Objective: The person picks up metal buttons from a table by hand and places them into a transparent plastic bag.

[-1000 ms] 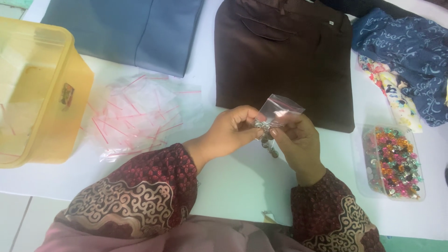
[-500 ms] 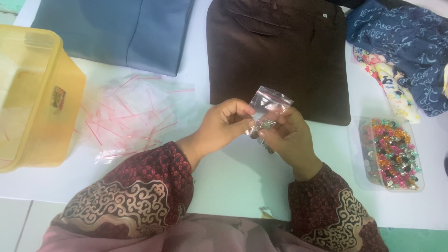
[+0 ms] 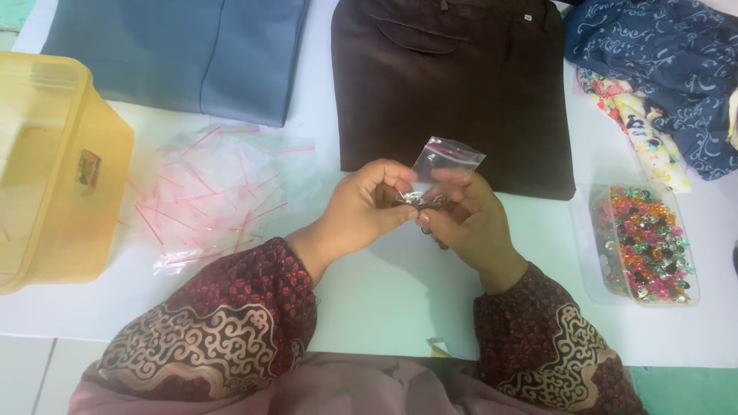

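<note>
My left hand [image 3: 367, 206] and my right hand [image 3: 469, 219] meet above the white table [image 3: 384, 300], both pinching a small clear zip bag [image 3: 444, 161] with a red seal strip. Small silvery and dark pieces [image 3: 421, 203] show between my fingertips at the bag's lower end; I cannot tell if they are inside the bag. Both sleeves are dark red with a pale swirl pattern.
A pile of clear zip bags [image 3: 219, 196] lies to the left, beside a yellow plastic box [image 3: 54, 165]. A clear tray of colourful beads [image 3: 644, 244] sits at the right. Folded brown cloth [image 3: 453, 84], blue-grey cloth [image 3: 184, 54] and patterned fabrics [image 3: 661, 77] lie behind.
Both hands with the bag have stayed together and shifted slightly; the view has drifted a little, so things sit somewhat lower and to the left in the picture.
</note>
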